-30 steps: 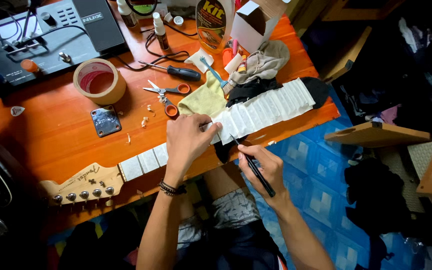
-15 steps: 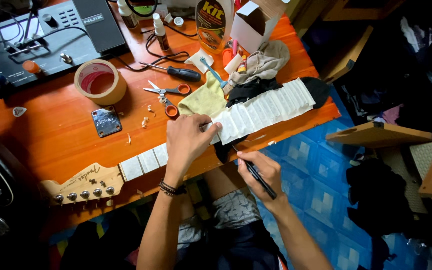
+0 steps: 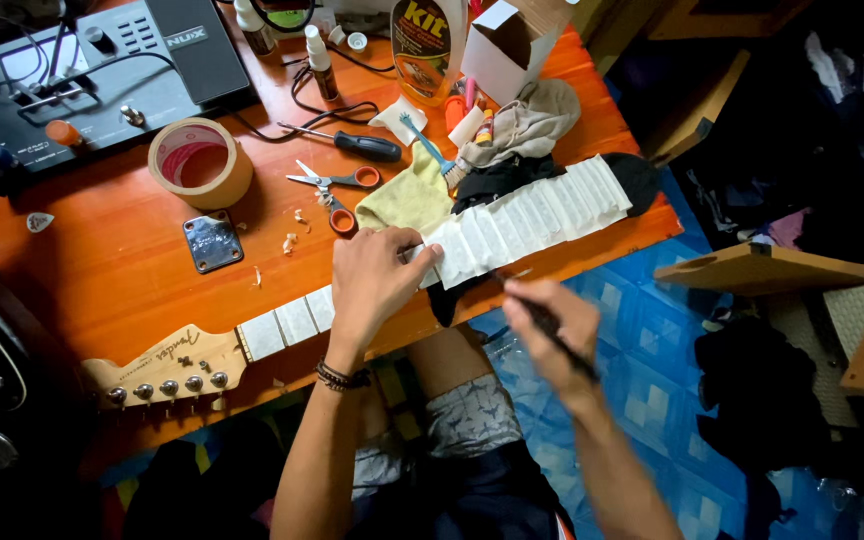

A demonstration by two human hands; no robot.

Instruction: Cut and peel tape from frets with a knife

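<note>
- Cluttered workroom; an orange-stained wooden tabletop ran across the view, with blue patterned floor tiles below its near edge and dark clothing heaped at right.
- Grey multi-effects pedal unit with cables sat at the table's far left corner, well apart from the hands.
- Detached pale maple guitar neck, fretboard masked in strips of white tape, lay diagonally along the near edge, its headstock with chrome tuner posts at left and its heel on a dark cloth at right.
- Handling judgement: the neck looked stiff and moderately light, long enough to pivot if pressed at one end. Best held flat by the middle, as here. The lacquered wood is probably slippery; the tape and exposed frets are the delicate parts.
- Left hand was spread palm-down over the mid-neck, fingers closed over the far edge, pinning it to the table.
- Right hand hovered just off the table edge, closed around a slim black rod-like tool whose tip pointed toward the taped frets.
- Roll of tan masking tape stood beyond the headstock.
- Yellow cloth lay touching the neck's far side.
- Orange-handled scissors lay near the cloth, and a black-handled screwdriver farther back.
- Small square metal neck plate lay between the tape roll and the headstock.
</note>
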